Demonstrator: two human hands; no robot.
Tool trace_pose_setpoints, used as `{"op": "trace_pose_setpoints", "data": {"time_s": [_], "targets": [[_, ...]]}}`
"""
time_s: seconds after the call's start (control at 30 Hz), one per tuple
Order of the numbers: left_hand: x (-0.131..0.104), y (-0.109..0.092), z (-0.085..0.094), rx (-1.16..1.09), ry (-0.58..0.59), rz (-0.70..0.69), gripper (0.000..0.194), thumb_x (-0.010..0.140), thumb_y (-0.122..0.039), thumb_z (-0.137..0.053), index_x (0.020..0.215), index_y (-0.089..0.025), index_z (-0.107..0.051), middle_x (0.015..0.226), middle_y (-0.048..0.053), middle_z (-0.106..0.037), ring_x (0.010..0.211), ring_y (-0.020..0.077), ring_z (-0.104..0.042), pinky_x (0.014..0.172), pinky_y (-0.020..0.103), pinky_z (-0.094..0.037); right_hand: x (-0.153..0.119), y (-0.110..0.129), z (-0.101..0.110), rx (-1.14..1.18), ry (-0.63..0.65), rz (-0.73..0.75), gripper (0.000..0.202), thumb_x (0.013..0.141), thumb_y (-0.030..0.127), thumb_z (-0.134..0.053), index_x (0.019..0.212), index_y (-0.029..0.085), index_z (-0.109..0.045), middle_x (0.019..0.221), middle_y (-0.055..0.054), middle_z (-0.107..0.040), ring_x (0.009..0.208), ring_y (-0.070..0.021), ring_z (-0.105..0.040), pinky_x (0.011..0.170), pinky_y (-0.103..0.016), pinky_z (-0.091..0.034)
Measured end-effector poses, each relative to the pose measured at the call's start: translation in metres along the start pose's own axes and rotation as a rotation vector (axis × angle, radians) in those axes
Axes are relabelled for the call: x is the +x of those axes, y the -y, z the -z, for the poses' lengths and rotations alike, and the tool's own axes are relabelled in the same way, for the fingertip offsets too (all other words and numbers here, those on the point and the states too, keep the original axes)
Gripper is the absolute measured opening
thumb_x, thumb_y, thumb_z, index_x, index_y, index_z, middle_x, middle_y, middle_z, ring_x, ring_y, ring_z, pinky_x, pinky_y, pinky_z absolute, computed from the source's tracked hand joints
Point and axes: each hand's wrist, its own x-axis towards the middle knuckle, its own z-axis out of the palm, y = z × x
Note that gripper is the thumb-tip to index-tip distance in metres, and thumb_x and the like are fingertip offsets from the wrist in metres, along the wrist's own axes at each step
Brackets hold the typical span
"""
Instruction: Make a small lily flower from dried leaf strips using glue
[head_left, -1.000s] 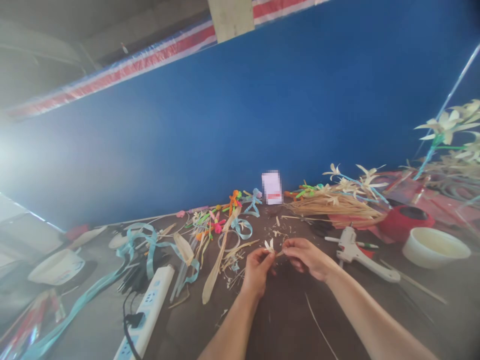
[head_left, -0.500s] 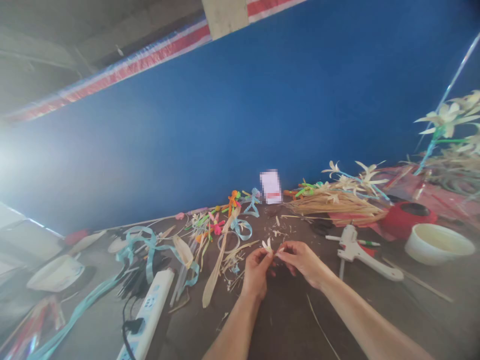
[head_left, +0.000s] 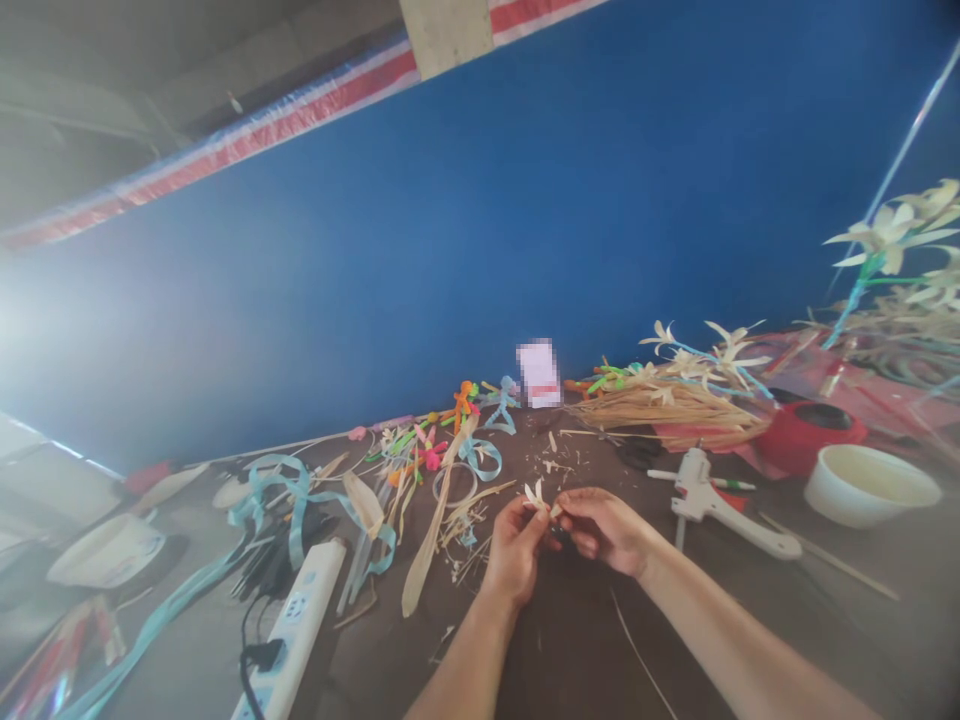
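Note:
Near the middle of the dark table, my left hand [head_left: 514, 550] pinches a small cream flower [head_left: 535, 494], whose pale petals stick up above the fingertips. My right hand [head_left: 604, 528] meets it from the right, its thumb and finger closed on a small pale petal [head_left: 556, 510] at the flower's side. The fingertips of both hands nearly touch, and they partly hide the flower's base. Small pale scraps [head_left: 555, 466] lie just beyond the hands.
A white glue gun [head_left: 701, 500] and a white bowl [head_left: 870, 485] lie right. Dried husk strips [head_left: 667, 408] and finished flowers [head_left: 735, 350] are behind them. Left are a power strip [head_left: 300, 620], blue ribbon [head_left: 296, 500] and colourful pipe-cleaner figures [head_left: 427, 447].
My right fingertips have shifted slightly against the flower, and more of its petals show between the hands. The whole view has moved a little.

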Motion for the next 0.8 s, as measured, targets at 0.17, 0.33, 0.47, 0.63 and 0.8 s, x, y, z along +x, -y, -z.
{"op": "trace_pose_setpoints", "data": {"time_s": [0.17,0.33,0.47,0.63,0.8], "targets": [[0.001,0.003,0.002,0.047,-0.096,-0.04,0.013,0.072,-0.025,-0.057,0.073,-0.013,-0.053,0.066,0.0,-0.054,0.052,0.0067,-0.048,0.048,0.019,-0.042,0.001,0.001,0.001,0.074,-0.025,-0.045,0.025,0.074,0.039,-0.05,0.071,0.015,-0.057,0.055,0.005,-0.047,0.031,-0.001,-0.03,0.03,-0.017,-0.022],[0.003,0.005,0.005,0.058,-0.2,-0.074,0.015,0.069,-0.027,-0.06,0.073,-0.013,-0.054,0.068,0.0,-0.054,0.057,0.0082,-0.047,0.046,0.018,-0.043,-0.002,0.005,-0.003,0.029,-0.077,0.0,0.022,0.071,0.039,-0.056,0.074,0.017,-0.055,0.059,0.006,-0.045,0.036,-0.0016,-0.031,0.031,-0.016,-0.024],[0.002,0.004,0.005,0.112,-0.212,-0.08,0.016,0.069,-0.028,-0.059,0.074,-0.013,-0.055,0.065,0.0,-0.052,0.058,0.0086,-0.047,0.046,0.018,-0.043,-0.002,0.0,-0.007,-0.119,-0.125,0.098,0.018,0.065,0.032,-0.063,0.069,0.018,-0.053,0.05,0.009,-0.035,0.038,-0.0027,-0.028,0.031,-0.015,-0.025],[0.001,0.004,0.003,0.163,-0.2,-0.079,0.017,0.069,-0.028,-0.06,0.072,-0.012,-0.057,0.061,-0.001,-0.051,0.055,0.0083,-0.047,0.045,0.017,-0.042,0.002,-0.004,-0.008,-0.307,-0.218,0.208,0.018,0.067,0.034,-0.06,0.067,0.017,-0.053,0.049,0.009,-0.037,0.037,-0.0032,-0.029,0.032,-0.015,-0.028],[0.001,0.007,0.004,0.245,-0.24,-0.059,0.019,0.068,-0.03,-0.06,0.072,-0.012,-0.06,0.058,0.0,-0.054,0.053,0.0091,-0.049,0.043,0.018,-0.041,0.002,-0.005,-0.008,-0.513,-0.334,0.28,0.017,0.069,0.034,-0.056,0.068,0.017,-0.055,0.053,0.007,-0.046,0.035,-0.0029,-0.034,0.032,-0.016,-0.028]]}}
